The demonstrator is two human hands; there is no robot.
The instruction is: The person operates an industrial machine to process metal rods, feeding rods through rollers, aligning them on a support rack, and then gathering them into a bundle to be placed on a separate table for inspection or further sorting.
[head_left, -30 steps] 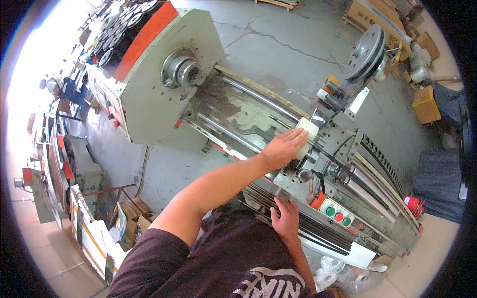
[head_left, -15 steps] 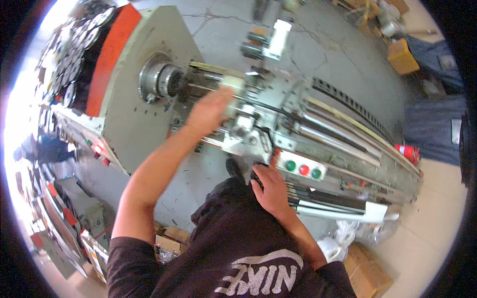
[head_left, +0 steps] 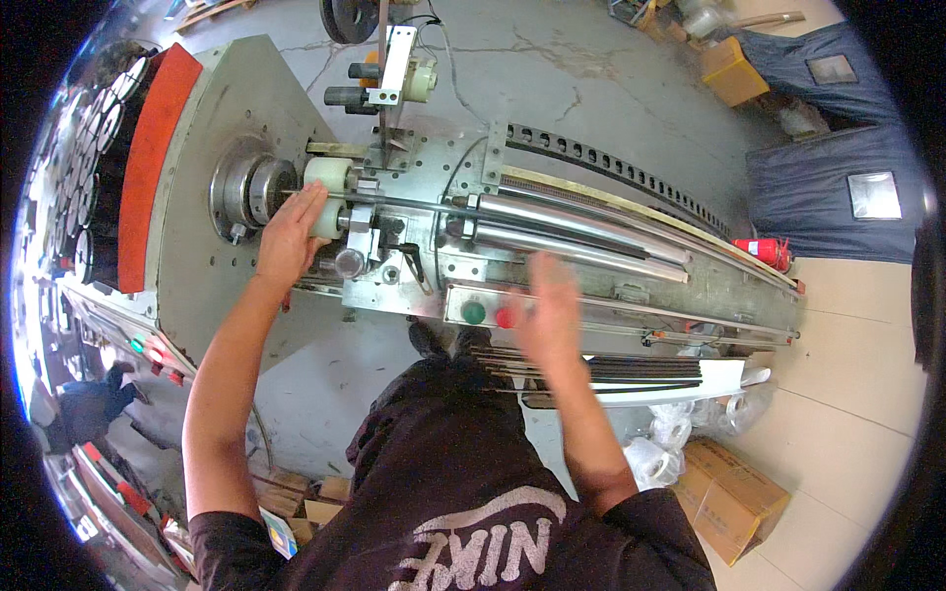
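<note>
My left hand [head_left: 286, 239] reaches over the front of the machine, between the round metal chuck [head_left: 268, 190] and two white rollers [head_left: 327, 175]. Its fingers are close together on a thin dark metal rod [head_left: 404, 201], which runs lengthwise from the chuck past the rollers; the underside of the grip is hidden. My right hand [head_left: 550, 307] is smeared by motion above the control panel [head_left: 456, 301] with green and red buttons. Whether it holds anything does not show. Behind it lie two shiny metal cylinders [head_left: 581, 254] along the machine bed.
Several dark rods [head_left: 631, 370] rest on a white support in front of the machine. A black-handled lever [head_left: 412, 261] sticks up beside the panel. A cardboard box [head_left: 734, 497] and plastic-wrapped rolls [head_left: 655, 461] stand at lower right; a red cylinder [head_left: 764, 253] is at the far end.
My right hand has moved from near my waist to over the button panel. My left hand now lies on the rod near the chuck. The whole view has shifted, bringing the machine leftward.
</note>
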